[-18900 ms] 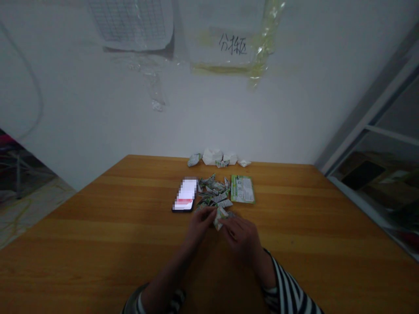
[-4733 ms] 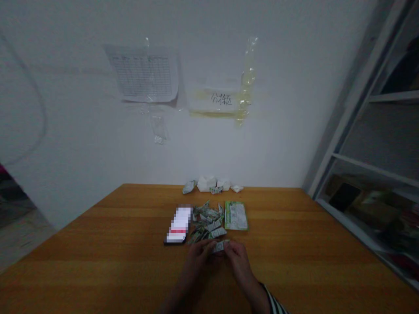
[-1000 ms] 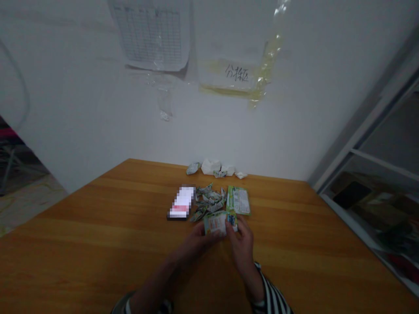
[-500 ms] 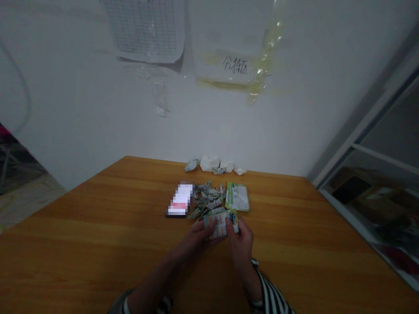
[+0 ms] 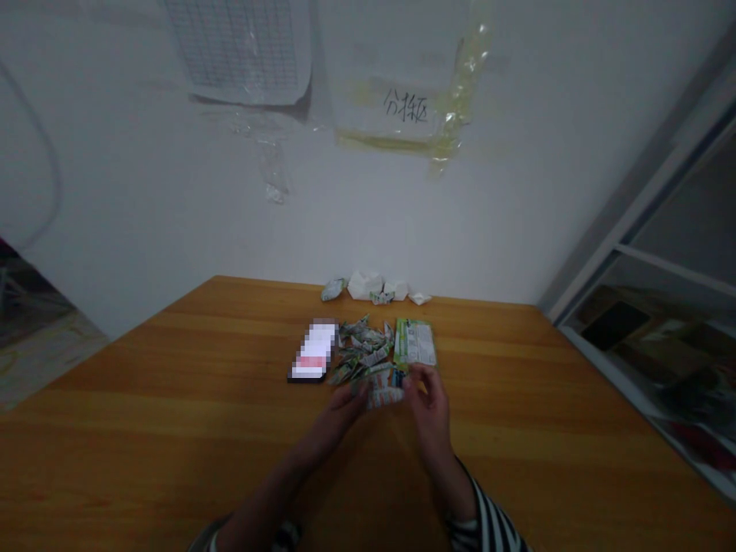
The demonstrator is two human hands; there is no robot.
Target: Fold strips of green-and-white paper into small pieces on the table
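Between my hands is a small printed packet (image 5: 384, 391) in white, orange and blue, held just above the table. My left hand (image 5: 340, 412) grips its left end, thumb on top. My right hand (image 5: 428, 402) is closed at the right end, thumb and index finger pinched together at the edge. Just beyond the packet lies a pile of crumpled green-and-white wrappers (image 5: 365, 343). To the right of that pile, a flat green-and-white packet (image 5: 416, 343) rests on the wood.
A lit phone (image 5: 315, 349) lies left of the wrappers on the wooden table (image 5: 172, 414). Crumpled white tissues (image 5: 366, 287) and a small wrapper (image 5: 333, 289) sit along the wall. Shelving (image 5: 655, 337) stands at the right.
My right hand has shifted slightly right and up along the packet's edge, with the fingers now pinched at its corner. The packet appears tilted flatter. The view has shifted slightly.
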